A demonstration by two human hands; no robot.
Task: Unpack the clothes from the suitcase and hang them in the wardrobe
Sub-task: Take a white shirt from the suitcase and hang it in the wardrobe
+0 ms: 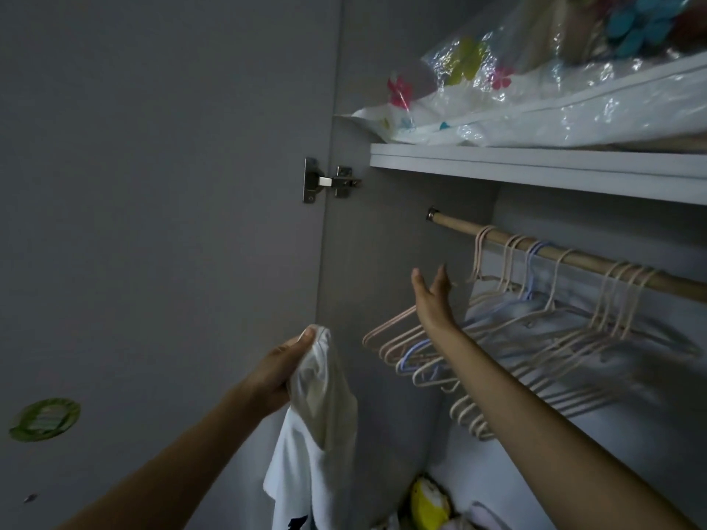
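Observation:
My left hand (283,371) grips a white garment (321,422) by its top; the cloth hangs down in front of the wardrobe's left side. My right hand (432,296) is raised with fingers straight and spread, just left of the first pink hanger (478,258) on the wooden rail (574,254). Several pale pink hangers and a blue one (531,269) hang on the rail, a few carrying light clothes (535,323). The suitcase is out of view.
The open wardrobe door (153,223) stands at my left, with a metal hinge (329,181). A white shelf (535,166) above the rail holds plastic-wrapped bedding (535,109). A yellow item (428,503) lies at the wardrobe bottom. A green sticker (46,418) is on the door.

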